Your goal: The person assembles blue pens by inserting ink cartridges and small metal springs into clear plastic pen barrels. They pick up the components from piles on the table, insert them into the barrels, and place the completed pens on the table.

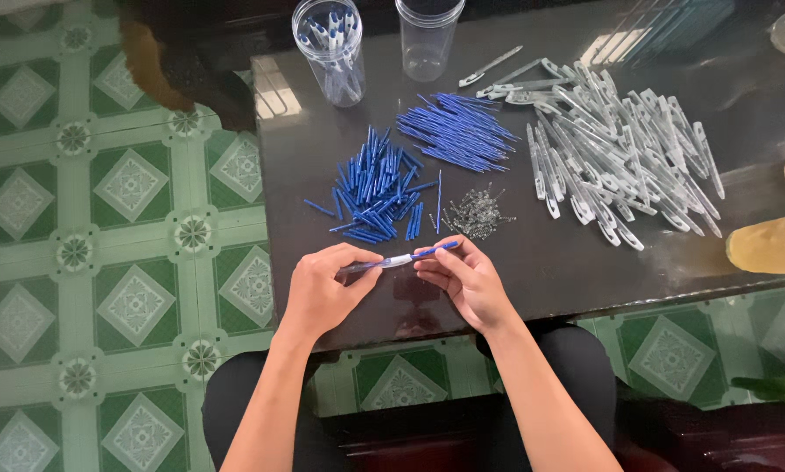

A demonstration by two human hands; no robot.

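My left hand [324,288] pinches the clear barrel end of a half-built pen [399,260] over the near edge of the dark table [567,271]. My right hand [462,280] grips the pen's blue end, fingertips closed on it. Just beyond the hands lie a pile of short blue pen parts [377,185], a small heap of thin metal springs [475,212] and a fan of blue refills [456,131]. Clear pen barrels [615,149] are spread over the right of the table.
Two clear plastic cups stand at the table's far edge: one [331,48] holds several finished pens, the other [427,35] looks empty. A bottle of yellowish liquid [770,245] lies at the right edge. Green patterned floor tiles [104,236] lie to the left.
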